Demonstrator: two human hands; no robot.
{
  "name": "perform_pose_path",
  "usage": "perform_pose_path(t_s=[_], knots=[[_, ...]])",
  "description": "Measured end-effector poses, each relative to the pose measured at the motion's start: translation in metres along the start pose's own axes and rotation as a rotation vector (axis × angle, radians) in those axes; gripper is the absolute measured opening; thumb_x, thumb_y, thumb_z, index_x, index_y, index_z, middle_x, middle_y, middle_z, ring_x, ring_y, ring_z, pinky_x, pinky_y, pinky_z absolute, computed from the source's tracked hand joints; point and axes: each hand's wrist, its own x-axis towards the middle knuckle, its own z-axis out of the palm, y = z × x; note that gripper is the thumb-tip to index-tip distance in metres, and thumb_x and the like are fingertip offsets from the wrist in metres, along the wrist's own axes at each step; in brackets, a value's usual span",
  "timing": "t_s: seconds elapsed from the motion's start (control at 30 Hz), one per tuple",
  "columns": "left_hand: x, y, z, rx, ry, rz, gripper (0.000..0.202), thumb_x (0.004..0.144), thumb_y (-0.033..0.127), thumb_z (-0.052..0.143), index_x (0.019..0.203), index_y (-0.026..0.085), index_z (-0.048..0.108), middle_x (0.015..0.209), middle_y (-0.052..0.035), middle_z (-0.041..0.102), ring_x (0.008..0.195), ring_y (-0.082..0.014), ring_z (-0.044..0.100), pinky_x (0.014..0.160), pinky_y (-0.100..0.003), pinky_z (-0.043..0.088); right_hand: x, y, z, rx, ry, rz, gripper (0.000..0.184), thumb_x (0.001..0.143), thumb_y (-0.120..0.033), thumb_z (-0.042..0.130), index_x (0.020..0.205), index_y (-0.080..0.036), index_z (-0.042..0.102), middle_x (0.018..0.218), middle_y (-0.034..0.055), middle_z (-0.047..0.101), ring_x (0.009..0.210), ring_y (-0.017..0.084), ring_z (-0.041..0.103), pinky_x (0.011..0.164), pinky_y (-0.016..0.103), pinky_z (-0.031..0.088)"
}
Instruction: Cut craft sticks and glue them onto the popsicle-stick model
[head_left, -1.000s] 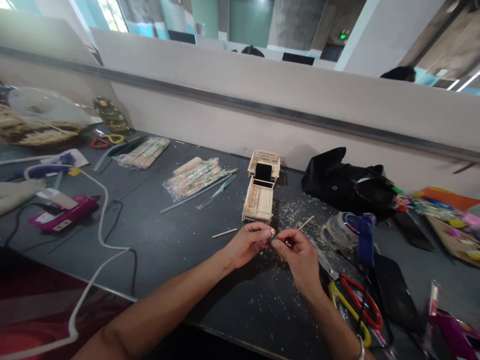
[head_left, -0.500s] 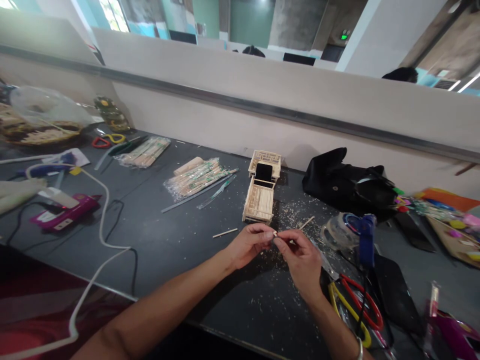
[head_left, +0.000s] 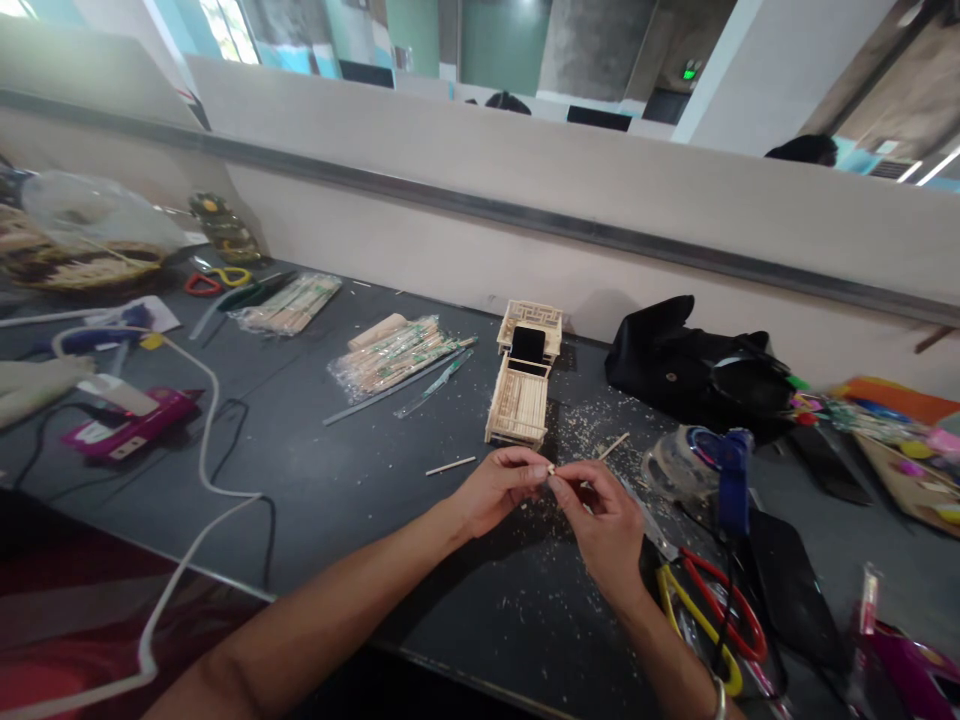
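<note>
My left hand (head_left: 495, 490) and my right hand (head_left: 600, 525) meet fingertip to fingertip above the dark table (head_left: 337, 480). Both pinch a tiny pale wooden piece (head_left: 550, 468) between thumb and fingers. Just beyond them stands a small wooden stick model (head_left: 521, 385) with a black block in its upper part. Loose sticks (head_left: 450, 466) lie on either side of it, and wood chips are scattered under my hands.
Bags of wooden sticks (head_left: 394, 355) lie to the left. A black bag (head_left: 690, 365) and a blue glue gun (head_left: 724, 470) sit right, red and yellow scissors (head_left: 709, 610) near my right wrist. A pink glue gun (head_left: 127, 425) and white cable (head_left: 202, 470) lie left.
My hands have stayed almost in place. The fingertips shifted slightly and the small wooden piece now shows between them.
</note>
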Motion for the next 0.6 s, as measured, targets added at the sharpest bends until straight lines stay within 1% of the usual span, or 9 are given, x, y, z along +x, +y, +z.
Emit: perform_pose_path(t_s=[0.33, 0.5, 0.6], knots=[[0.0004, 0.0026, -0.0032, 0.06, -0.022, 0.03, 0.032, 0.042, 0.031, 0.095, 0.061, 0.015, 0.075, 0.061, -0.001, 0.068, 0.056, -0.0089, 0.055, 0.06, -0.024, 0.041, -0.0005, -0.0037, -0.0008, -0.075, -0.016, -0.106, 0.013, 0.087, -0.025, 0.062, 0.076, -0.024, 0.068, 0.071, 0.001, 0.067, 0.058, 0.014, 0.059, 0.052, 0.025, 0.048], [0.0008, 0.0047, -0.0039, 0.111, -0.024, 0.047, 0.033, 0.042, 0.033, 0.095, 0.06, 0.015, 0.076, 0.061, -0.0014, 0.068, 0.055, -0.0089, 0.054, 0.06, -0.025, 0.04, -0.0002, -0.004, -0.001, -0.094, -0.003, -0.162, 0.012, 0.087, -0.022, 0.062, 0.076, -0.023, 0.068, 0.07, -0.0002, 0.066, 0.058, 0.013, 0.059, 0.052, 0.024, 0.048], [0.0004, 0.0057, -0.0039, 0.136, -0.022, 0.054, 0.032, 0.041, 0.033, 0.095, 0.06, 0.015, 0.076, 0.06, -0.0009, 0.067, 0.055, -0.0087, 0.054, 0.06, -0.024, 0.039, 0.0002, -0.0044, -0.001, -0.099, -0.003, -0.171, 0.012, 0.086, -0.021, 0.063, 0.075, -0.023, 0.068, 0.069, -0.0006, 0.066, 0.057, 0.013, 0.058, 0.052, 0.024, 0.047]])
